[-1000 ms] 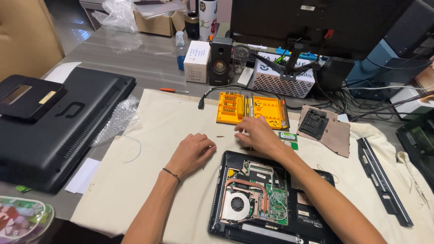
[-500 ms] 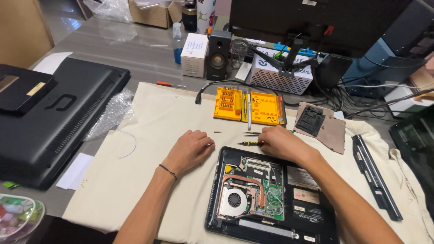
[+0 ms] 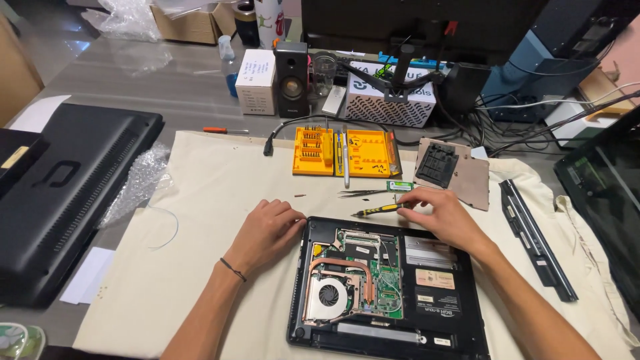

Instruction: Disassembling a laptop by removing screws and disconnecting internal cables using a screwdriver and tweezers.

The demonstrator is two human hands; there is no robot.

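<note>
Head view: one opened laptop (image 3: 387, 287) lies bottom-up on a cream cloth (image 3: 200, 267), its fan, copper pipe and green board bare. There is one small screwdriver (image 3: 377, 211) with a yellow and black handle, one orange bit case (image 3: 347, 153) lying open in two halves, one pair of tweezers (image 3: 363, 193), one small green card (image 3: 400, 186), one loose cover plate (image 3: 453, 170) and one long black battery (image 3: 537, 240). Two hands are at work.

The left hand (image 3: 263, 233) lies palm down on the cloth with its fingers curled loosely, their tips touching the top left corner of the laptop; it holds nothing. A thin dark band circles that wrist. The right hand (image 3: 443, 217) hovers over the laptop's upper edge, thumb and forefinger pinched on the screwdriver's handle, the other fingers bent under. The screwdriver lies nearly level just above that edge, its tip pointing left towards the left hand.

The tweezers and green card lie just beyond the screwdriver, between it and the bit case. A second closed black laptop (image 3: 67, 200) sits far left on the grey table (image 3: 167, 87), with bubble wrap (image 3: 137, 183) beside it. A red-handled screwdriver (image 3: 223, 130) lies near the cloth's far edge. Behind stand a black speaker (image 3: 292, 79), a white box (image 3: 257, 80) and a monitor stand (image 3: 403, 70) with tangled cables.
</note>
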